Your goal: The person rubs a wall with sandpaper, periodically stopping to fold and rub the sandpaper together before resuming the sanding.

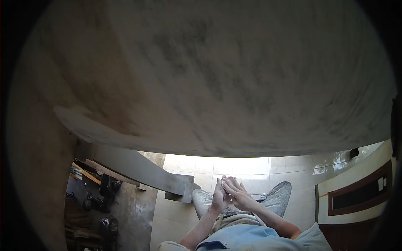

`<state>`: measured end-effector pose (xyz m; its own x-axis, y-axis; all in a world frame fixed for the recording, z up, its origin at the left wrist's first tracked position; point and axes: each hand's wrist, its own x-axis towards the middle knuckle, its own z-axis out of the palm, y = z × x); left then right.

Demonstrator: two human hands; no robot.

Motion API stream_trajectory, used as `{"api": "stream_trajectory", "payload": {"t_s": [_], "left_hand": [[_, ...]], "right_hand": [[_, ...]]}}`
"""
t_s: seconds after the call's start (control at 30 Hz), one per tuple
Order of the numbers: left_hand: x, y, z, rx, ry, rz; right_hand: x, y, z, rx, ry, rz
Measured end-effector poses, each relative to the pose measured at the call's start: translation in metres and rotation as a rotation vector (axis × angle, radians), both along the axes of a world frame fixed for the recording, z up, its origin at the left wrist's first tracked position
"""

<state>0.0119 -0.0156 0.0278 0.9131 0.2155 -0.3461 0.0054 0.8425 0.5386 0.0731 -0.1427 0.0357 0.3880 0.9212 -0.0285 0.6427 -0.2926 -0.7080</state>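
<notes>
Both hands meet in front of my body, above my lap, at the lower middle of the head view. My left hand [220, 194] is on the left side, palm turned inward, its fingers partly behind the other hand. Across it lies my right hand [238, 193], with its fingers stretched out and slightly apart. Something pale shows between the palms, too small to make out. Just above the hands hangs the edge of a large grey, smudged surface [234, 83].
Tiled floor [176, 211] lies below, around my grey trousers [278, 194]. A grey beam [159, 178] juts in from the left. Parked motorbikes [100, 203] stand at the lower left. A brown framed panel [360, 194] is on the right wall.
</notes>
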Motion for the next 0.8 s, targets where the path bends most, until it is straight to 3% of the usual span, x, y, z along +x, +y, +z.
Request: {"api": "stream_trajectory", "payload": {"t_s": [0.1, 0.2, 0.23, 0.33, 0.4, 0.47, 0.53, 0.6, 0.67, 0.73, 0.8], "left_hand": [[-0.001, -0.012, -0.009, -0.056, -0.002, 0.100], [-0.002, 0.001, -0.040, -0.061, -0.053, 0.039], [-0.004, 0.002, -0.026, -0.088, 0.027, 0.089], [-0.012, 0.016, -0.043, -0.098, 0.163, 0.192], [-0.027, 0.032, -0.052, 0.105, 0.242, 0.239], [-0.044, 0.058, -0.067, 0.348, 0.330, 0.318], [-0.065, 0.094, -0.069, 0.575, 0.404, 0.454], [-0.089, 0.128, -0.021, 0.730, 0.469, 0.540], [-0.114, 0.166, 0.014, 0.862, 0.444, 0.665], [-0.128, 0.199, 0.067, 1.294, 0.531, 0.740], [-0.136, 0.217, 0.132, 1.723, 0.621, 0.784]], "right_hand": [[0.010, 0.007, -0.008, 0.044, 0.097, -0.082], [0.011, 0.010, -0.014, 0.155, 0.221, 0.048], [0.014, 0.010, -0.023, 0.238, 0.309, 0.045], [0.025, 0.004, -0.042, 0.192, 0.388, -0.178], [0.039, -0.004, -0.067, 0.149, 0.425, -0.330], [0.052, -0.018, -0.135, 0.229, 0.528, -0.429], [0.055, -0.031, -0.166, -0.007, 0.443, -0.483], [0.045, -0.041, -0.156, -0.209, 0.379, -0.459], [0.044, -0.047, -0.198, -0.247, 0.353, -0.424], [0.032, -0.040, -0.158, -0.517, 0.266, -0.433], [0.028, -0.033, -0.156, -0.603, 0.243, -0.409]]}}
